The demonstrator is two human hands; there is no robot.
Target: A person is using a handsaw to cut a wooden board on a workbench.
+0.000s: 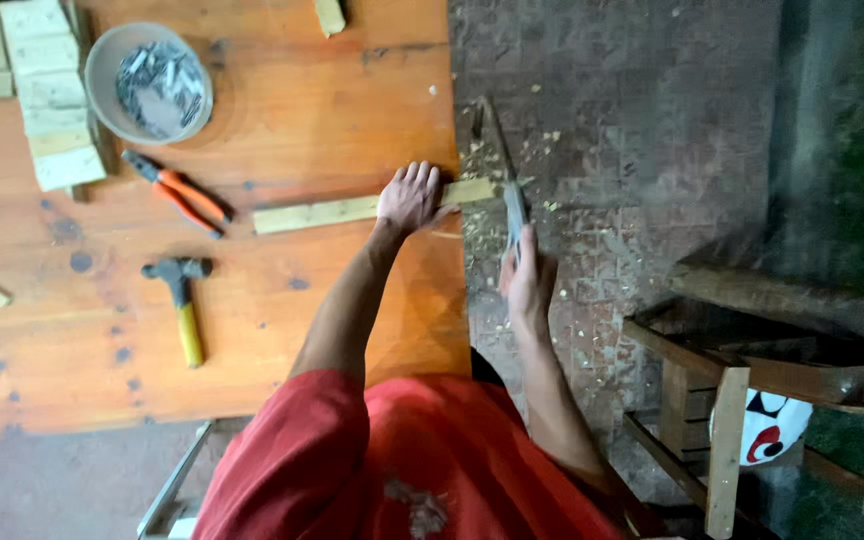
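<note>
Item: strip, pale wood, lying across the orange table, one end reaching past the table's right edge over the brick floor.

Left hand: lying flat, fingers spread, pressing the strip down near the edge; not wrapping it.

Right hand: closing round the handle of a saw, the blade running away from the body and meeting the strip's overhanging end just beside the table edge.

Risks, as judged:
- The left hand is sitting very near the blade; a jump or slip of the saw could be catching the fingers.
- The strip is being held by palm pressure alone; it could be twisting or sliding, pinching the blade.
- The overhanging end is hanging unsupported; it could be splintering off before the cut is through.
- The picture is blurring at the blade, so the exact line of contact cannot be told.

Packages, labels, signs:
- Grey round bowl, upper left of table, holding small metal pieces, probably nails; no label showing.
- White rounded object with red and black marks, lower right, under a wooden frame; kind not clear.

Also lying on the table: pliers with orange grips, hammer with yellow handle, stacked blocks.
</note>
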